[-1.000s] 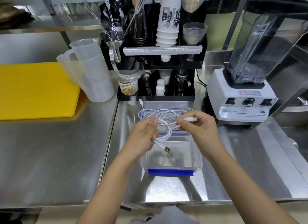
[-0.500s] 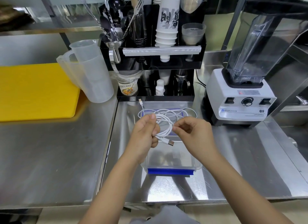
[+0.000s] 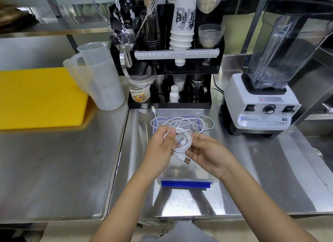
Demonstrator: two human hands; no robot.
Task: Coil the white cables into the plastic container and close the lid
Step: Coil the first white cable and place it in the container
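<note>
Two hands are in view from my head camera, both raised above the steel counter (image 3: pixel 252 169) near the middle of its front edge. I observe my left hand (image 3: pixel 160 151) with fingers curled round a small coil of white cable (image 3: pixel 183 139), thumb pressed on the loops. My right hand (image 3: pixel 209 155) is palm-up and partly closed, its fingertips (image 3: pixel 191 152) pinching the lower side of the same coil; a metal plug (image 3: pixel 185 159) hangs just below, between the two hands.

Loose white cables (image 3: pixel 203 123) lie further back on a blue-rimmed lid (image 3: pixel 199 123), which rests flat on the counter just behind the hands. One plug end (image 3: pixel 153 108) of these reaches toward the back, near the black rack (image 3: pixel 167 61).

I find the clear plastic container (image 3: pixel 185 173) standing open beneath the hands, a blue clip (image 3: pixel 185 183) along its front side. Whether anything already lies inside it I cannot tell; the hands cover much of it.

At the back right corner stands a white blender (image 3: pixel 261 104). Toward the back left I note two stacked clear jugs (image 3: pixel 97 76), touching a yellow board (image 3: pixel 39 97) at the left edge.
</note>
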